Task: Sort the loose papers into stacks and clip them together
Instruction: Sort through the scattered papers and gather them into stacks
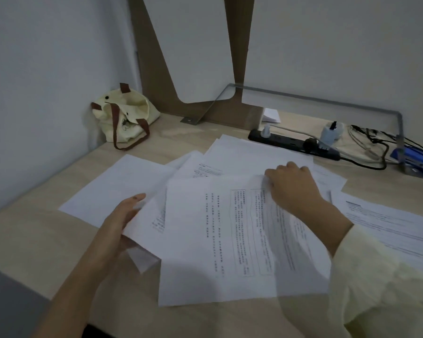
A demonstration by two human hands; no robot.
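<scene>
Cream sleeve (376, 276) at near right, right hand (292, 186) curled, pinching the far edge of loose papers (205, 240) spread across the table (34, 228) middle, left hand (122, 220) tucked under their left edge, fingers hidden, grip unclear

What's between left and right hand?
Head view: overlapping printed papers fill the stretch from left hand to right hand; nothing else there.

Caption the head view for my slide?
The left hand and right hand grip sheets among loose papers spread over the desk.
</scene>
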